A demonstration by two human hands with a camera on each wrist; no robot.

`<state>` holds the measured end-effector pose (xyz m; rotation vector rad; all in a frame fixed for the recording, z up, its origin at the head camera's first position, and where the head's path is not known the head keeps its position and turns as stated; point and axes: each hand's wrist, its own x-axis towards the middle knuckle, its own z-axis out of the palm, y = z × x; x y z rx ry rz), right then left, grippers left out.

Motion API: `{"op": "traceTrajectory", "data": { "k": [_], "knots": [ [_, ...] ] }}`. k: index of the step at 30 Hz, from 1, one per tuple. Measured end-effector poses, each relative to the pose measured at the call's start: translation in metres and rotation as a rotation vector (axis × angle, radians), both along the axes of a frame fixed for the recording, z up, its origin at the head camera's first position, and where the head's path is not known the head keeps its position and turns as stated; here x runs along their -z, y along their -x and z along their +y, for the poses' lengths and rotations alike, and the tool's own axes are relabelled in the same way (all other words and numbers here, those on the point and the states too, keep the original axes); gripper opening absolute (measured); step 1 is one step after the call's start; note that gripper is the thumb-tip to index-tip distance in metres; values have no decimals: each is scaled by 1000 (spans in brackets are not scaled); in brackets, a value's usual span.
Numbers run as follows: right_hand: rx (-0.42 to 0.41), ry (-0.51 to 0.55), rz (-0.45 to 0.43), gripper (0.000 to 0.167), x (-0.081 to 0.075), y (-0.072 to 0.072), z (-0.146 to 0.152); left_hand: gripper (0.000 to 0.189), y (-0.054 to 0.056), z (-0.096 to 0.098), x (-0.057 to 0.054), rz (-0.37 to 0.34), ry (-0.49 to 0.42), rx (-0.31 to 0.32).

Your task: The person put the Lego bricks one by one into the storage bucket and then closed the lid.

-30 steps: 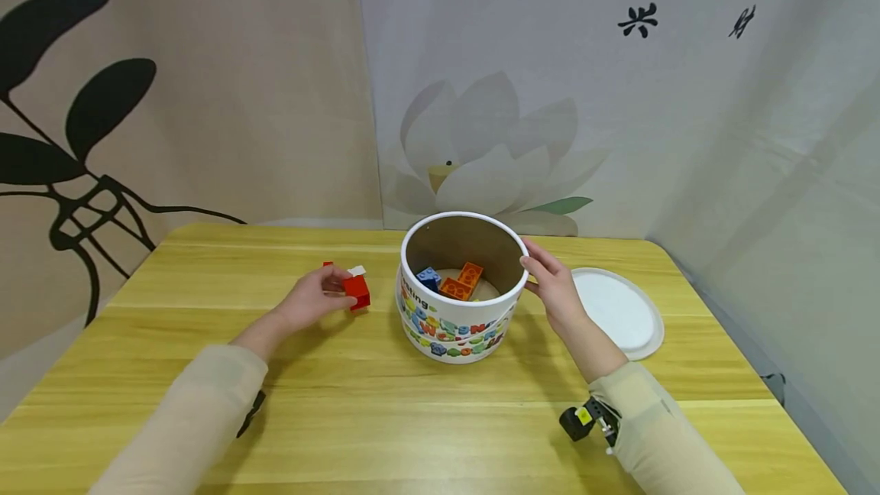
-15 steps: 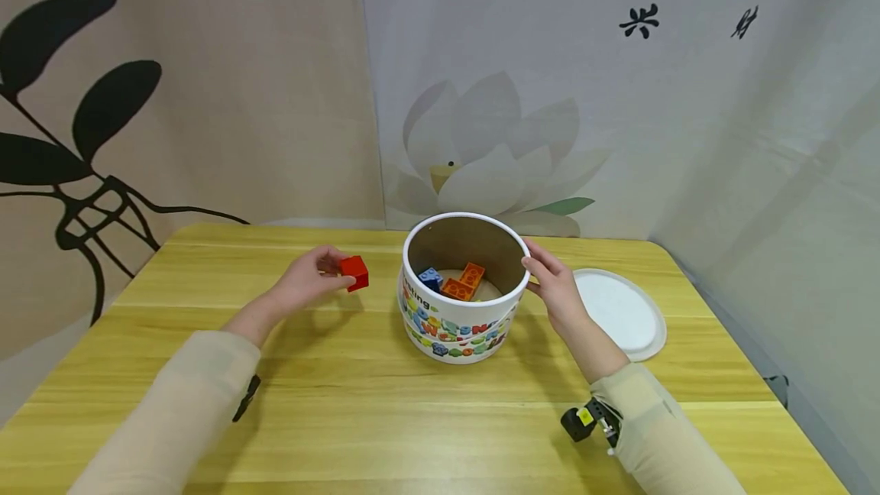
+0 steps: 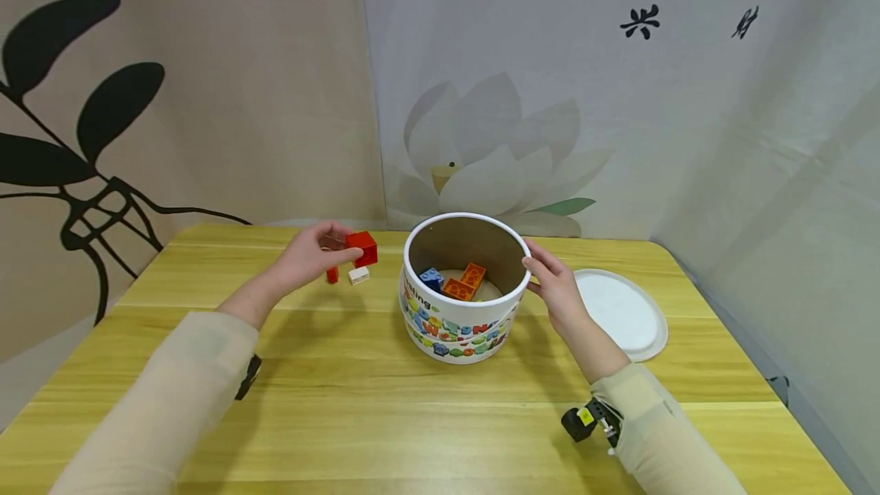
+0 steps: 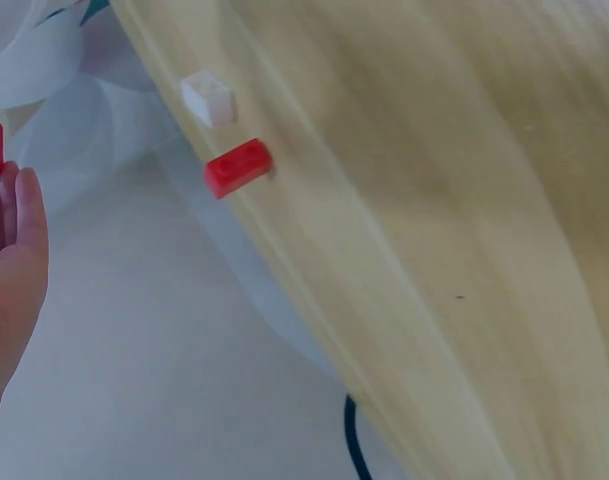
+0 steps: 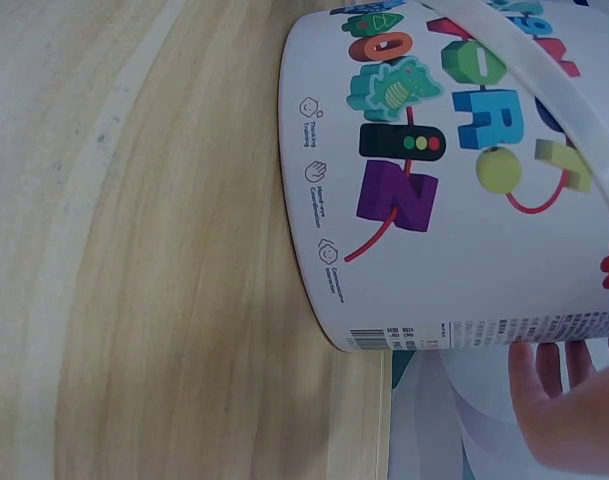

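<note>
My left hand (image 3: 302,260) pinches a red cube-shaped building block (image 3: 364,248) above the table, left of the bucket. Below it lie a white block (image 3: 359,276) and a small red block (image 3: 332,276), both also visible in the left wrist view. The round white bucket (image 3: 457,327), printed with colourful letters, stands upright without its lid. Two orange blocks (image 3: 459,289) and a blue block (image 3: 431,279) lie inside. My right hand (image 3: 560,295) rests against the bucket's right rim; in the right wrist view its fairly straight fingers (image 5: 554,375) touch the outer wall.
A round white lid (image 3: 619,312) lies flat on the wooden table (image 3: 412,426), right of the bucket. Printed fabric (image 3: 275,98) hangs behind the table's back edge. A white carrying handle (image 5: 544,75) crosses the bucket's side.
My left hand has lifted the red block off the table and moved it back and slightly right, uncovering the white and small red blocks. The right hand stays at the bucket.
</note>
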<state>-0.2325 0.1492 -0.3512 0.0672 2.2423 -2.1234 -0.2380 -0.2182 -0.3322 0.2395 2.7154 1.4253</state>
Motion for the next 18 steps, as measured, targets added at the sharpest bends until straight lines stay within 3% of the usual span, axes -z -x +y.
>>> {"op": "traceTrajectory", "data": {
  "k": [10,18],
  "knots": [
    [-5,0,3,44,0,0,0,46,5,14,-20,33,-37,23],
    [-15,1,0,44,-1,-1,0,41,9,37,-36,46,-81,78]
  ]
}}
